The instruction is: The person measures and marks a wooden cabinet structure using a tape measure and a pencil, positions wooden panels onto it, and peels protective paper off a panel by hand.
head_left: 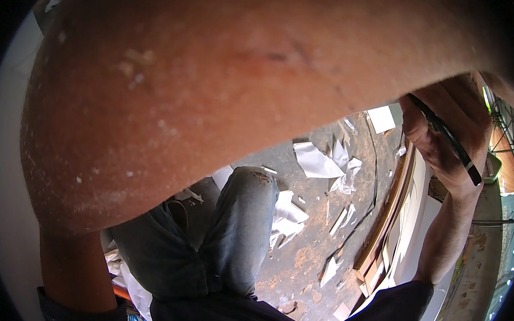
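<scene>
My left forearm (225,100) crosses very close to the camera from lower left to upper right, with pale specks on it. It hides much of the scene. Only a small part of my left hand (507,94) shows at the far right edge, near the right hand, and its fingers cannot be made out. My right hand (447,128) is raised at the right, fingers closed around a slim black pen-like tool (447,137). One end of the tool points down towards the wrist; the other end is hidden by the forearm.
Torn white paper pieces (319,159) litter the dark, stained floor (298,263). Boards and long white strips (403,228) lean at the right, beside a worn panel (467,279). My bent knee (246,189) in jeans is below. A white wall (4,162) stands at the left.
</scene>
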Demonstrator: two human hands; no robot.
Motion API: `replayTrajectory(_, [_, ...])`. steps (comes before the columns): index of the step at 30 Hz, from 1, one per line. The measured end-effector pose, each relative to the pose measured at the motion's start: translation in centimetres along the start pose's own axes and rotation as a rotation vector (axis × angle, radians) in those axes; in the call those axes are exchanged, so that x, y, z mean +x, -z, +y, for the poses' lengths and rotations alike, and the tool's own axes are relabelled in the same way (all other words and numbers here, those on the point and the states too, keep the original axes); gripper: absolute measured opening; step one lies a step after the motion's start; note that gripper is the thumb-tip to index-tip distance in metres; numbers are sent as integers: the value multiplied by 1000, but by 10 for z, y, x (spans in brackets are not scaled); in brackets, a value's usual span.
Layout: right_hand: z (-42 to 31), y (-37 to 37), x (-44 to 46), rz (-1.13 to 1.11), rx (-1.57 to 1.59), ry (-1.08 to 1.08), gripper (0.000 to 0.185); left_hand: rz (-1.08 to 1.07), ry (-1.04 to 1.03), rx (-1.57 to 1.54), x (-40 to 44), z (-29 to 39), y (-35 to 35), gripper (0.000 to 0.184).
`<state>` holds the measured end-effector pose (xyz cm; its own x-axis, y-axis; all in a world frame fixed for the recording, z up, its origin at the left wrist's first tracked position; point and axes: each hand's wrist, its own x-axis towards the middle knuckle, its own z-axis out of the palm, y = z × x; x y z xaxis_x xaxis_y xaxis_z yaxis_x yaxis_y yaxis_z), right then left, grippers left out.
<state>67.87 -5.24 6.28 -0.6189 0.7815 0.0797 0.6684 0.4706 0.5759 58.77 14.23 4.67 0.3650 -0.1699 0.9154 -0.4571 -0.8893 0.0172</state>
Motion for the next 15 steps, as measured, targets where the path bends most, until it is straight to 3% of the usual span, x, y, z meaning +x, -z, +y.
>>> replayTrajectory(11, [0, 2, 0, -9, 15, 5, 14, -6, -14, 8, 2, -2, -1, 49])
replayTrajectory(13, [-1, 4, 0, -66, -1, -44, 36, -6, -17, 10, 3, -2, -1, 49])
replayTrajectory(15, [0, 3, 0, -56, -1, -38, 34, -9, -20, 17, 4, -3, 0, 49])
